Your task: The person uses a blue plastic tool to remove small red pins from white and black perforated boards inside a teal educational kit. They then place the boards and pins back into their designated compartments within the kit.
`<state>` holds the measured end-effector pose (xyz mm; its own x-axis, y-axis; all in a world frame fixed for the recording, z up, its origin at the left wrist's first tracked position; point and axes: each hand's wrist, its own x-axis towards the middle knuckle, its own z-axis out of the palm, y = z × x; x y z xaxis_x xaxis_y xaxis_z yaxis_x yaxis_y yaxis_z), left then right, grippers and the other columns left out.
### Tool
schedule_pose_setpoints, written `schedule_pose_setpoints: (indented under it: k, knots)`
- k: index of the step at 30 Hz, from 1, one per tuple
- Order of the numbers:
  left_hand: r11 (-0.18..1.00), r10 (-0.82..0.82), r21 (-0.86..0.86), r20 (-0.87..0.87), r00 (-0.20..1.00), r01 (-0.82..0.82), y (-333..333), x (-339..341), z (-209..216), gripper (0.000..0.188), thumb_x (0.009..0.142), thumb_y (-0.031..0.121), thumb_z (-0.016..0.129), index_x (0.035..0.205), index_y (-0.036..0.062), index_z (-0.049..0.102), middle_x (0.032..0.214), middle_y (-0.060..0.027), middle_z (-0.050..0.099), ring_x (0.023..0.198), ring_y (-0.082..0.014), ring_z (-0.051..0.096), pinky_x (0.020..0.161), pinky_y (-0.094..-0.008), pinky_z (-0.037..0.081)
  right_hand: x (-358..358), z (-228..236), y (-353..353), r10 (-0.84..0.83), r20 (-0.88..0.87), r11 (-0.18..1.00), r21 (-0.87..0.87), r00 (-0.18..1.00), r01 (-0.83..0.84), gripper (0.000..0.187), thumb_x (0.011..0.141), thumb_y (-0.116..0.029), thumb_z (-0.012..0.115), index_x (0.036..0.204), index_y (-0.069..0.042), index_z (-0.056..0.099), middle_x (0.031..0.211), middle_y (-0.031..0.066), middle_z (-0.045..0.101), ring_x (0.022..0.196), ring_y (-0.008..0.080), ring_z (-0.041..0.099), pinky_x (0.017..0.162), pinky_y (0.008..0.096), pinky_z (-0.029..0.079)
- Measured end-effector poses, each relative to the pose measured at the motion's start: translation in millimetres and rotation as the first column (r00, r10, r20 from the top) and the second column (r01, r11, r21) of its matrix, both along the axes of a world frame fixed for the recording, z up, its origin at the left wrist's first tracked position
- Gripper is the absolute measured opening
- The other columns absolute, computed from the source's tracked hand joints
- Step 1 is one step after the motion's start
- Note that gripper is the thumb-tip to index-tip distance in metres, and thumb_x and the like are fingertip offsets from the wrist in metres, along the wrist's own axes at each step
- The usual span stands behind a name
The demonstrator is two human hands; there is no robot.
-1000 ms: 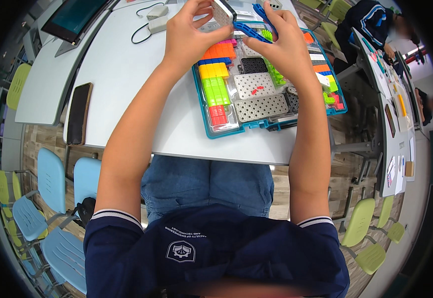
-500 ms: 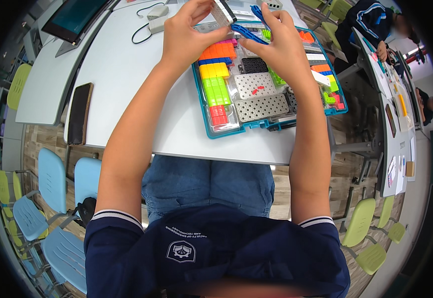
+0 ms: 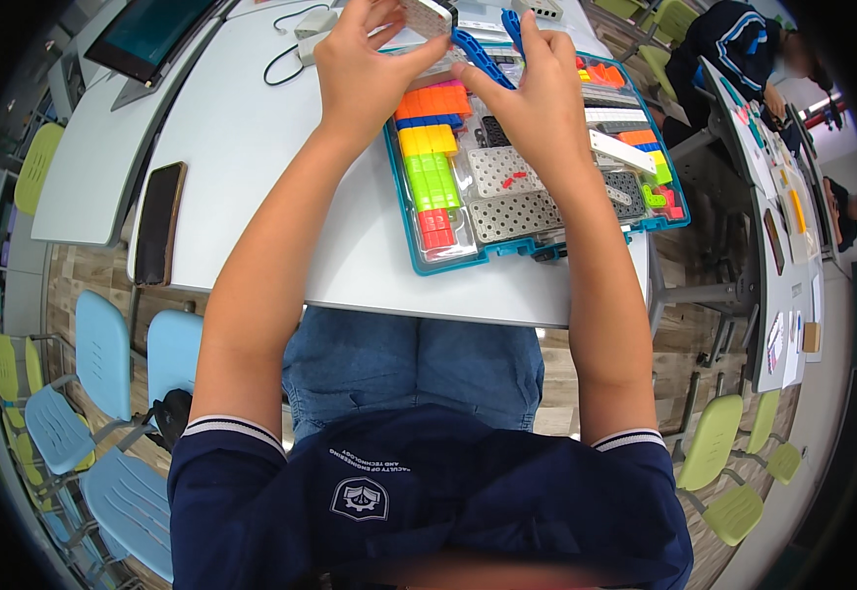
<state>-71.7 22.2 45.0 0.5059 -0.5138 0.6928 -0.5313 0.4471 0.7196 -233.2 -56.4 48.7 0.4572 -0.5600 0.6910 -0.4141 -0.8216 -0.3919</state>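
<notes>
My left hand (image 3: 362,84) is closed around a light grey block (image 3: 428,16) with a black edge, near the top of the picture. In my right hand (image 3: 544,108) is a blue plastic tweezer-like tool (image 3: 480,57); one of its two legs lies along my thumb, the other by my fingers. The end of the left leg is up against the block's black edge, though whether it grips anything there I cannot tell. Under both hands lies a teal-rimmed kit box (image 3: 412,236) of building parts. Perforated grey plates (image 3: 519,214) and small red pins (image 3: 514,180) show inside.
Orange, yellow, green and red blocks (image 3: 431,182) line the box's left side. A phone (image 3: 160,224) lies on the white table (image 3: 350,270) at left, with a laptop (image 3: 148,39) beyond. Grey modules with a cable (image 3: 313,47) sit farther back. Another person (image 3: 733,59) works at right.
My right hand has shifted left and slightly up with the blue tool, whose left leg is now steeper and nearer the block. My left hand has moved slightly left and up with the block.
</notes>
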Motion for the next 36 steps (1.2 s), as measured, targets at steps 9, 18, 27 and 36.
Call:
schedule_pose_setpoints:
  k: [9,18,27,36]
  knots:
    - [0.986,-0.123,0.115,0.022,0.992,0.120,-0.1,7.0,1.9,0.065,0.077,0.003,0.083,0.137,-0.0003,0.057,0.125,-0.0181,0.068,0.120,-0.0250,0.066,0.104,-0.0387,0.054,-13.2,17.1,1.4,0.052,-0.087,0.995,-0.077,0.995,-0.058,0.080,0.078,-0.018,0.086,0.142,0.007,0.045,0.120,0.0252,0.052,0.110,0.0405,0.058,0.096,0.0434,0.050]
    - [0.997,-0.074,0.017,-0.024,0.997,0.074,0.4,-2.8,-0.9,0.061,0.079,0.001,0.082,0.134,-0.0020,0.057,0.128,-0.0172,0.068,0.123,-0.0246,0.065,0.108,-0.0395,0.051,-1.9,3.1,6.2,0.011,-0.012,0.995,-0.102,1.000,-0.012,0.090,0.080,-0.039,0.087,0.143,0.012,0.047,0.119,0.0248,0.055,0.105,0.0381,0.064,0.084,0.0442,0.056]
    - [0.999,-0.046,-0.018,0.009,0.999,0.046,0.4,-5.1,-0.9,0.060,0.080,0.001,0.081,0.134,-0.0030,0.056,0.128,-0.0177,0.068,0.121,-0.0246,0.066,0.108,-0.0384,0.051,-2.2,4.7,11.7,-0.014,-0.023,0.998,-0.060,1.000,0.013,0.092,0.081,-0.038,0.086,0.142,0.017,0.045,0.119,0.0278,0.054,0.103,0.0400,0.064,0.086,0.0458,0.054]
    - [1.000,0.001,-0.016,0.039,0.999,0.000,-0.9,-5.8,-3.4,0.063,0.079,0.001,0.082,0.136,-0.0018,0.056,0.125,-0.0184,0.069,0.120,-0.0252,0.067,0.107,-0.0378,0.052,0.5,2.9,16.0,-0.053,-0.023,0.996,-0.067,0.998,0.051,0.092,0.082,-0.038,0.085,0.142,0.018,0.044,0.120,0.0286,0.053,0.103,0.0410,0.064,0.086,0.0440,0.055]
